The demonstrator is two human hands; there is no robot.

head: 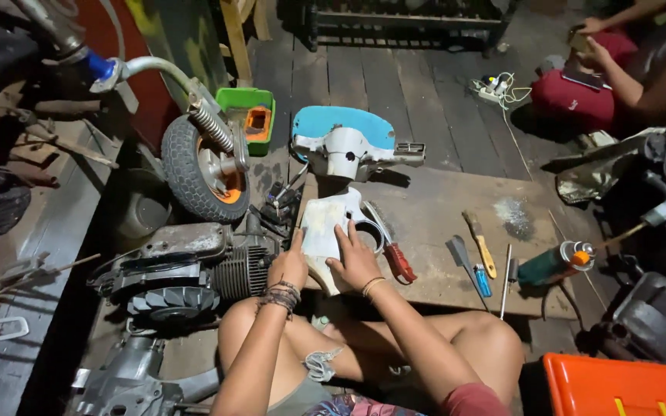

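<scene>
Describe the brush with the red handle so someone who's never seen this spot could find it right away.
Start at the flat wooden board lying on the floor in front of the seated person. At its left end both hands press on a white curved panel. The wire brush lies just right of the right hand; unlike the yellow-handled brush farther right, its handle is red.

We find open board (pixel 441 223) between the wire brush (pixel 391 246) and the paintbrush (pixel 480 243), while the engine (pixel 194 266) and wheel (pixel 203 169) crowd our left hand (pixel 288 266).

Orange box (pixel 618 385) cut off by bottom edge.
</scene>
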